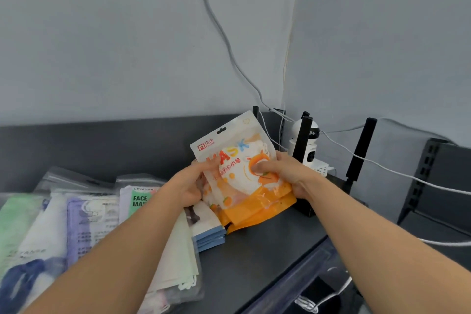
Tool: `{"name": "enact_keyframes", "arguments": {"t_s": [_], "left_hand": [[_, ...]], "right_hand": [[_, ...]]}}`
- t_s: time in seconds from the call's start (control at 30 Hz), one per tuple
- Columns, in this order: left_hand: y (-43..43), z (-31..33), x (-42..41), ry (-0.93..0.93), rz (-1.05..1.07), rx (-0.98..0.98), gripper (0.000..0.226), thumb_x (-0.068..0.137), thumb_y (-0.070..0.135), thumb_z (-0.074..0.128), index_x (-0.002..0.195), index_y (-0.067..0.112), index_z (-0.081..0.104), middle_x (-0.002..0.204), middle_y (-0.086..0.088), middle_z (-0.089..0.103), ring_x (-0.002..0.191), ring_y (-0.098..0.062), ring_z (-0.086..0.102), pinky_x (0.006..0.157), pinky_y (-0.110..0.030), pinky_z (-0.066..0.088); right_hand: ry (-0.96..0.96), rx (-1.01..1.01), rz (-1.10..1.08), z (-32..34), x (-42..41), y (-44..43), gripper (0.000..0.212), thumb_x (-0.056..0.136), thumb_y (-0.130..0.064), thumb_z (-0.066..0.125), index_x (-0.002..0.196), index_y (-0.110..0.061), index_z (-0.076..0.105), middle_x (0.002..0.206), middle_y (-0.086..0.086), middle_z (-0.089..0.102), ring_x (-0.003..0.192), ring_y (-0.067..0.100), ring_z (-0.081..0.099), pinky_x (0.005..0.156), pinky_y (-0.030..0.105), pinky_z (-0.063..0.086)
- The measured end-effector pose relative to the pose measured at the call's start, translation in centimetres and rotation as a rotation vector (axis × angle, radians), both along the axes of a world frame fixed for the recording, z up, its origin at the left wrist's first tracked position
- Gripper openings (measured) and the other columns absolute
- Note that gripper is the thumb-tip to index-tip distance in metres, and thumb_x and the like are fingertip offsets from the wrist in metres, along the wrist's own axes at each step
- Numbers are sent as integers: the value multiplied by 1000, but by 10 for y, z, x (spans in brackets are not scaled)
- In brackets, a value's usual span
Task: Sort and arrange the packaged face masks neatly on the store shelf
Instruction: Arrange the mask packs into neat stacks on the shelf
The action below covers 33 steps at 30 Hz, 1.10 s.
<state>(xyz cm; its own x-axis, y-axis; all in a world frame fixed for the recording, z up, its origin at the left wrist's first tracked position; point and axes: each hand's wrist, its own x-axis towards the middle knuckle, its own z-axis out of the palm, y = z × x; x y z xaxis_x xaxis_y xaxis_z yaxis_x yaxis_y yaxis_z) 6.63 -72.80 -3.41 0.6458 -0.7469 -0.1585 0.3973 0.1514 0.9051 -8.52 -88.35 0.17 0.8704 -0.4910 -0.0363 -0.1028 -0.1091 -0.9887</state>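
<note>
Centre frame: left hand (pixel 190 186) and right hand (pixel 288 173) both clamp a stack of orange mask packs (pixel 244 176), tilted up off the dark shelf (pixel 267 250). Lower left: other mask pkgs (pixel 84 222) lie overlapping in a row. A small camera (pixel 309 145) stands behind, right of centre.

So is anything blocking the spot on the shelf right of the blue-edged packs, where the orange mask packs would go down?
Nothing visible. Both hands, left and right, hold the orange mask packs above bare shelf beside the blue-edged packs. The security camera sits farther back.
</note>
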Motion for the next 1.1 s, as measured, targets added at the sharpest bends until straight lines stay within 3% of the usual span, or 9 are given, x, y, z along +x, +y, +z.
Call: {"name": "enact_keyframes", "arguments": {"t_s": [0.13,0.27,0.33,0.47,0.6,0.73,0.87,0.97,1.1], "left_hand": [[-2,-1,-2,-7,-91,-49,46,67,25,78,111,15,66,101,-9,75,97,-31,70,76,-50,55],[-9,10,-4,-139,34,-238,59,69,19,79,125,12,61,112,-9,72,105,-30,68,83,-48,56],[-8,16,-1,-221,105,-297,63,66,15,81,126,15,59,114,-7,72,104,-27,69,85,-50,56],[-1,9,4,-507,14,-94,62,71,7,80,124,23,54,116,-2,70,108,-22,67,96,-52,50],[-5,-5,6,-514,-139,46,97,61,6,88,139,30,36,127,2,62,118,-21,59,101,-51,47],[-10,-1,9,-524,-157,44,86,68,5,84,138,31,41,128,3,62,119,-20,58,99,-48,49],[-10,-6,7,-549,-233,147,74,74,-2,78,135,26,48,124,3,64,120,-18,56,90,-32,46],[-13,-3,6,-528,-200,129,59,76,1,76,128,22,55,120,1,67,116,-20,59,95,-37,47],[-18,-4,7,-488,-100,78,52,77,11,77,124,22,57,119,-1,69,113,-22,63,99,-49,49]], "right_hand": [[-96,58,-11,-3,-6,-2,46,76,0,76,118,-12,63,104,13,75,91,31,73,76,44,60],[-249,107,-26,-2,-7,-5,53,73,4,77,121,-11,62,111,14,73,100,34,71,87,49,57],[-214,17,-36,-7,-4,-5,57,69,6,80,121,-11,63,109,11,74,101,30,71,86,44,58],[-65,-90,-117,-34,0,-4,50,66,13,81,110,-8,69,106,8,75,99,22,71,74,27,58],[-46,-35,-43,-40,3,1,48,71,8,79,113,-12,68,109,6,74,104,20,69,86,31,56],[-138,15,-112,-38,13,-3,56,68,8,80,118,-11,64,108,9,75,102,26,70,90,43,56],[59,-63,-111,-43,17,-9,66,63,15,73,122,-10,58,117,7,68,116,28,60,103,42,47],[12,-22,-172,-43,21,-10,64,58,13,67,117,-10,63,114,7,70,115,29,60,104,46,46],[-209,66,-309,-45,29,-7,60,67,15,60,118,-15,55,108,8,70,103,27,66,88,44,56]]}}
